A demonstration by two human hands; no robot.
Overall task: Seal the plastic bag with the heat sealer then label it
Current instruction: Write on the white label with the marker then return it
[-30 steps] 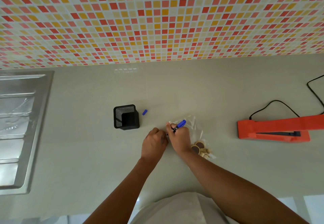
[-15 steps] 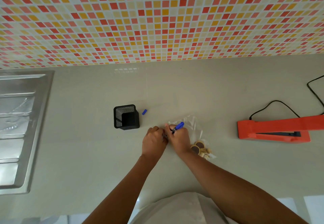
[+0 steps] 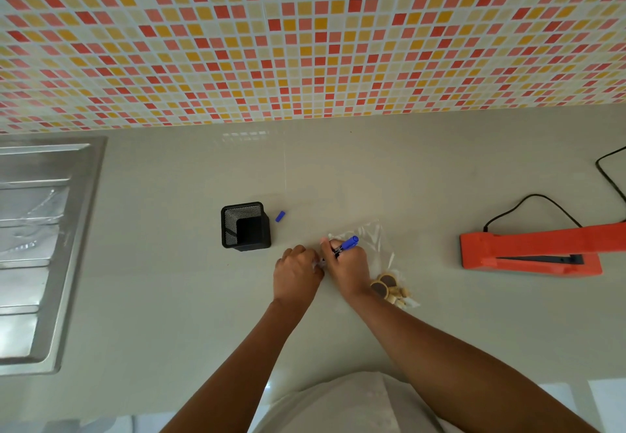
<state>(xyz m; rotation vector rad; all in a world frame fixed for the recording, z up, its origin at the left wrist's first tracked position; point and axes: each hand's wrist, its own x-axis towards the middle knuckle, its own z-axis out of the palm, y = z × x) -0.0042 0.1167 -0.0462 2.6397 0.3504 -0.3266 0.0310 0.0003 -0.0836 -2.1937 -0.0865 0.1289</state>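
The left hand (image 3: 296,275), fingers curled, holds down the edge of the plastic bag (image 3: 374,239), touching the right hand (image 3: 349,268) beside it. The right hand grips a blue marker (image 3: 346,245) - tip down-left toward the left hand, blue end slanting up-right over the bag. The heat sealer (image 3: 528,249) lies well apart to the right.

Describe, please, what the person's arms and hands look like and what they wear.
The left forearm and right forearm are bare, with no sleeves in view. The left hand and right hand wear no gloves; no watch or bracelet shows at either wrist. A pale grey garment covers the torso at the bottom edge.
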